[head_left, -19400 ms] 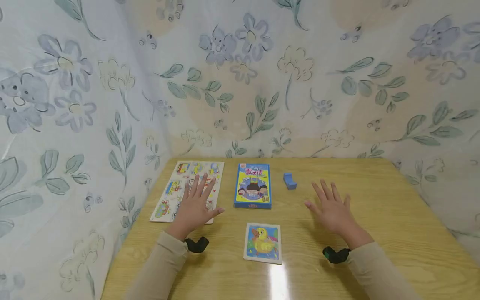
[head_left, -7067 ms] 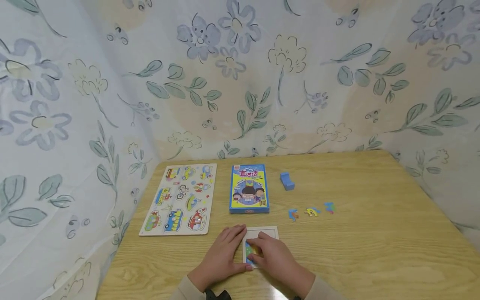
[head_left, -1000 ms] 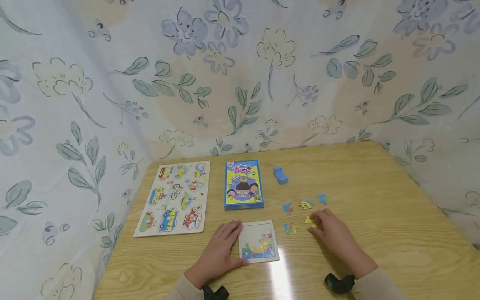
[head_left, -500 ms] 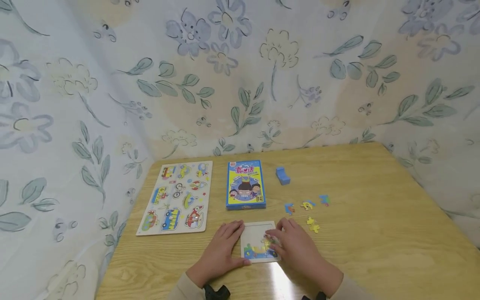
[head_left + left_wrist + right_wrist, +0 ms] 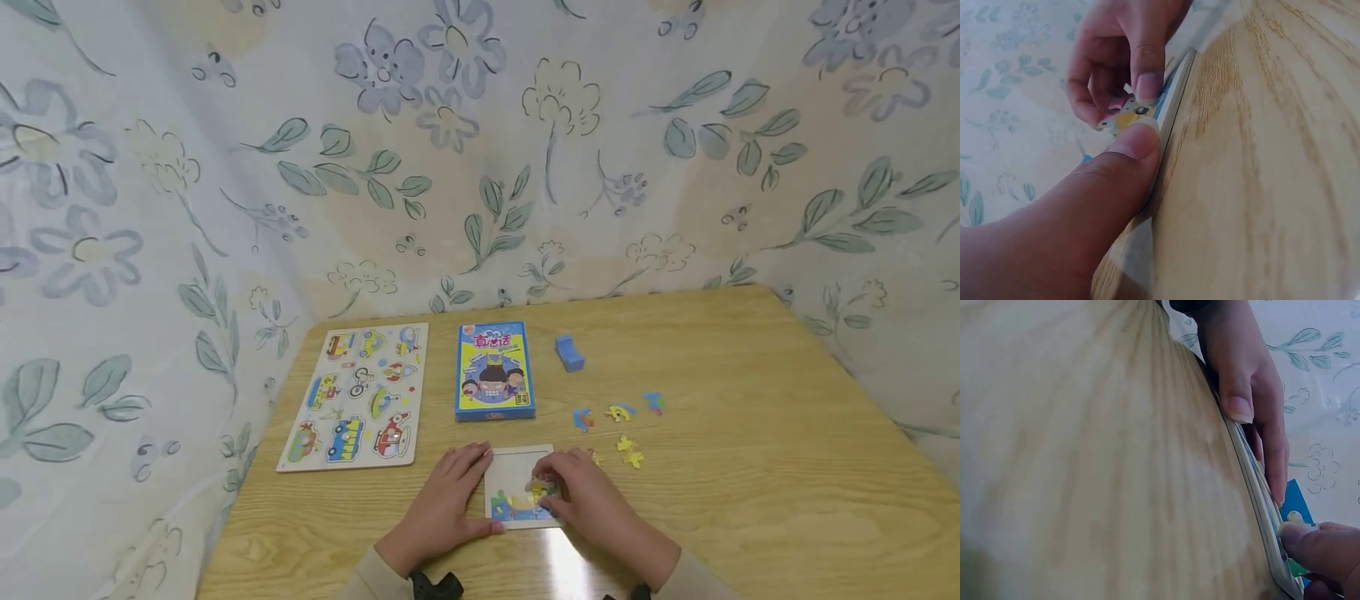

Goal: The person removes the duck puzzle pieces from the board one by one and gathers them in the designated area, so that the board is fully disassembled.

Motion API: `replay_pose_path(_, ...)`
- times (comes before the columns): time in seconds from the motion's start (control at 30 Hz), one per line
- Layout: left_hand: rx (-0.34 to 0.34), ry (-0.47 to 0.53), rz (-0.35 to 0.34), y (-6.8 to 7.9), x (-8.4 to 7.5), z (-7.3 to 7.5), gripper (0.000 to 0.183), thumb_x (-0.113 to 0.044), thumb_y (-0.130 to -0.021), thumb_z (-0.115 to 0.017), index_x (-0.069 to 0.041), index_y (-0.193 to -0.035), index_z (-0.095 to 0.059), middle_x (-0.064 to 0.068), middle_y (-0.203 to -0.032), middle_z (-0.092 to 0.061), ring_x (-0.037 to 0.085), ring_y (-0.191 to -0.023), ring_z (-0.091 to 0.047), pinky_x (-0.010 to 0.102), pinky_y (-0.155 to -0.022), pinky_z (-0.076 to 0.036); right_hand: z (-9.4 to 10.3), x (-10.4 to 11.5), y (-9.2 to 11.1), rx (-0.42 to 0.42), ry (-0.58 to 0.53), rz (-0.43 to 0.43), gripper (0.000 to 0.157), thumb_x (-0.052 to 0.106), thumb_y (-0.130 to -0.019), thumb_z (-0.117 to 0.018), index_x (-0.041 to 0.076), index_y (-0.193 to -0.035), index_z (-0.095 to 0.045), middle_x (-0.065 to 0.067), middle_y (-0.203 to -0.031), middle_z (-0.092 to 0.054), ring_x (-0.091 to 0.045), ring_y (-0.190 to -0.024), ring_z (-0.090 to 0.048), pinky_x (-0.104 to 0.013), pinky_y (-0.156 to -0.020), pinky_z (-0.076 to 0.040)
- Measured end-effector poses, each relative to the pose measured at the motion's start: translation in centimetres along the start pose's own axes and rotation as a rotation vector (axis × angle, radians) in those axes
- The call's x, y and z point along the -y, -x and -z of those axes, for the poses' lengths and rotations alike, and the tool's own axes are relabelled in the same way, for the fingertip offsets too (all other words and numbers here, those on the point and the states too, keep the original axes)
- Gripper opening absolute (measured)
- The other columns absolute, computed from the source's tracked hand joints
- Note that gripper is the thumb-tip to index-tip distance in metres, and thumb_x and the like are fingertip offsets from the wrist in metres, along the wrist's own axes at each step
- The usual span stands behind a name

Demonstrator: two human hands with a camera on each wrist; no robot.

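Note:
A small square jigsaw tray (image 5: 522, 451) lies near the table's front edge, its upper part bare, pieces along its bottom and right. My left hand (image 5: 442, 507) holds its left side, fingers along the edge and thumb at the lower corner. Over the tray's right side, my right hand (image 5: 596, 508) pinches a jigsaw piece (image 5: 1135, 112) between thumb and fingers; yellow and pink show there in the left wrist view. A yellow piece (image 5: 630, 452) lies beyond the right hand, and another piece (image 5: 596, 457) is partly hidden by it. Farther back sit a blue-orange piece (image 5: 582, 418) and a yellow-blue piece (image 5: 621, 412).
Right of those is a blue-green piece (image 5: 656, 403). Behind the tray stands a blue and yellow box (image 5: 495, 372) with cartoon faces. A vehicle puzzle board (image 5: 352, 400) lies to the left, a blue block (image 5: 570, 353) right of the box. Patterned cloth (image 5: 480, 150) hangs behind the table.
The duck picture was whole at first; several pieces now lie on the table. In the last second my right hand left the yellow piece and moved left over the tray. My left hand stayed there.

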State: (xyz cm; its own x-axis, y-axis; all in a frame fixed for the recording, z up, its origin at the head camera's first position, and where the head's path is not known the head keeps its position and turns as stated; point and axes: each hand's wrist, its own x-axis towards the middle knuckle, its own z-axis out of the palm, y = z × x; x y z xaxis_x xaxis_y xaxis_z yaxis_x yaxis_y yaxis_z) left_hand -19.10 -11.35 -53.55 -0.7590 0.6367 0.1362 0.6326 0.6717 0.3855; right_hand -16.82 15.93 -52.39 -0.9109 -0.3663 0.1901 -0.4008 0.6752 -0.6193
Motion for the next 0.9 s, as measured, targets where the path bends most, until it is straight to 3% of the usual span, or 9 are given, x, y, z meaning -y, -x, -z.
replay_pose_path(0.27,0.013,0.015,0.013,-0.1,0.1,0.0,0.100,-0.070,-0.089,-0.069,-0.006,-0.161,-0.041,0.006,-0.167,-0.035,0.026,-0.153,-0.030,0.051,-0.128,-0.022,-0.3,-0.3,-0.1,-0.031,-0.078,-0.072,0.027,0.005,-0.088,-0.084,0.021,-0.106,-0.070,0.014,-0.094,-0.062,-0.005,-0.086,-0.055,-0.024,-0.073,-0.055)
replay_pose_path(0.6,0.016,0.019,0.016,-0.1,0.1,0.1,0.100,-0.069,-0.089,-0.070,-0.006,-0.160,-0.041,0.006,-0.167,-0.035,0.026,-0.153,-0.030,0.050,-0.129,-0.020,0.3,-0.4,-0.3,-0.057,-0.180,-0.101,0.021,0.006,-0.092,-0.080,0.018,-0.104,-0.069,0.015,-0.088,-0.065,-0.003,-0.078,-0.056,-0.022,-0.067,-0.054)
replay_pose_path(0.77,0.017,0.013,0.015,-0.1,0.1,0.0,0.100,-0.071,-0.089,-0.069,-0.006,-0.161,-0.041,0.006,-0.167,-0.035,0.026,-0.153,-0.030,0.050,-0.129,-0.021,2.2,-0.5,-0.1,-0.129,-0.166,-0.070,0.021,0.004,-0.091,-0.080,0.021,-0.099,-0.071,0.016,-0.087,-0.063,-0.002,-0.078,-0.055,-0.022,-0.063,-0.052)
replay_pose_path(0.9,0.030,0.018,0.027,-0.2,0.1,0.0,0.101,-0.072,-0.089,-0.068,-0.008,-0.161,-0.040,0.004,-0.168,-0.033,0.025,-0.154,-0.029,0.049,-0.129,-0.019,5.4,-1.9,0.4,-0.248,-0.114,-0.008,0.024,-0.002,-0.088,-0.081,0.018,-0.098,-0.075,0.015,-0.087,-0.066,-0.002,-0.073,-0.056,-0.022,-0.059,-0.052)
